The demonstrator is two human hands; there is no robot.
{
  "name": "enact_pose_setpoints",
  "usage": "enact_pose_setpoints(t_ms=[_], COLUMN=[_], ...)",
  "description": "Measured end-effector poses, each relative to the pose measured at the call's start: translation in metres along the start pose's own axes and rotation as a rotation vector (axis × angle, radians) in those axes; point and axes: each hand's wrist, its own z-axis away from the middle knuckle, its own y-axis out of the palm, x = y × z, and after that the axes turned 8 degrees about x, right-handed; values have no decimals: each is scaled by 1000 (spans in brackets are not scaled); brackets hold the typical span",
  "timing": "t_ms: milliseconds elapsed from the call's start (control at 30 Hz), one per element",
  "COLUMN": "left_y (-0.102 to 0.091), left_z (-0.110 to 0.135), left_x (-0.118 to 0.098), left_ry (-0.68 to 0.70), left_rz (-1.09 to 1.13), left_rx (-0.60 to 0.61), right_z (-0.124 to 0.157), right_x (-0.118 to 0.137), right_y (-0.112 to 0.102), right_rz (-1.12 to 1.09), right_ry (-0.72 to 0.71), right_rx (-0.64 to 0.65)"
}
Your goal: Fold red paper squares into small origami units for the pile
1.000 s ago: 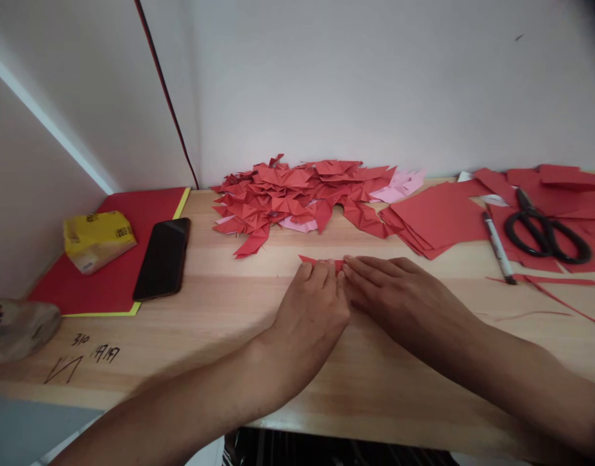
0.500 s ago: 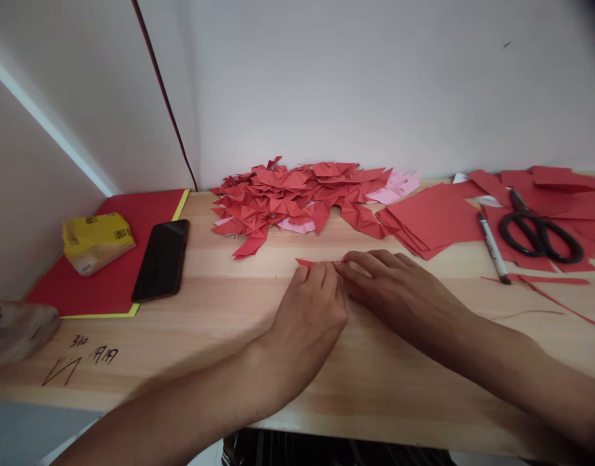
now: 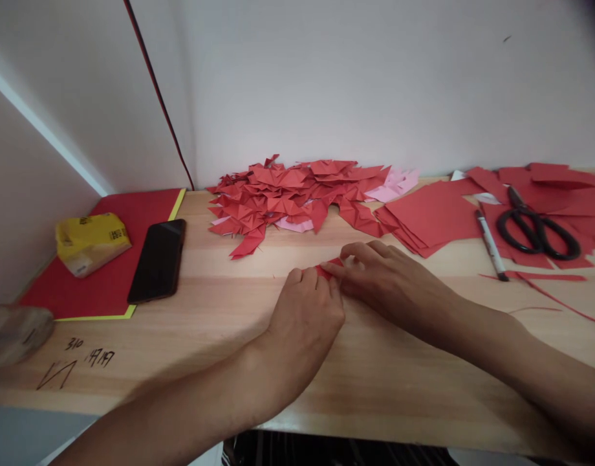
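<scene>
A small piece of folded red paper [image 3: 330,266] lies between my hands on the wooden table, mostly covered by fingers. My left hand [image 3: 310,304] is closed, its curled fingers pressed onto the paper's near left part. From the right, my right hand [image 3: 379,268] pinches the paper with thumb and fingertips, its index finger arched. Just beyond them is a heap of folded red paper pieces [image 3: 288,188], with some pink folded paper [image 3: 394,184] at its right end.
At the right lie red paper squares [image 3: 438,217], a marker [image 3: 491,246], black-handled scissors [image 3: 540,233] and thin red strips [image 3: 554,277]. On the left, a phone [image 3: 158,262] and a yellow packet [image 3: 91,241] rest on red sheets [image 3: 108,298]. A wall [image 3: 297,77] stands behind the table.
My right hand's fingers have lifted and arched, and more of the red paper shows between my hands. My left hand stays pressed down in nearly the same place.
</scene>
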Motion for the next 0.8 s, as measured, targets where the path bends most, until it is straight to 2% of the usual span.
enact_pose_setpoints(t_ms=[167, 367, 633, 800], left_y=[0, -2, -3, 1], left_z=[2, 4, 2, 2], left_x=[-1, 0, 2, 3], left_ry=[-5, 4, 25, -2], left_rz=[41, 23, 51, 70], left_rx=[58, 23, 29, -1], right_z=[0, 2, 2, 1], right_x=[2, 5, 4, 1], right_y=[1, -3, -1, 5], right_rz=[7, -68, -122, -76], right_ry=[-28, 20, 14, -18], right_rx=[19, 63, 10, -8])
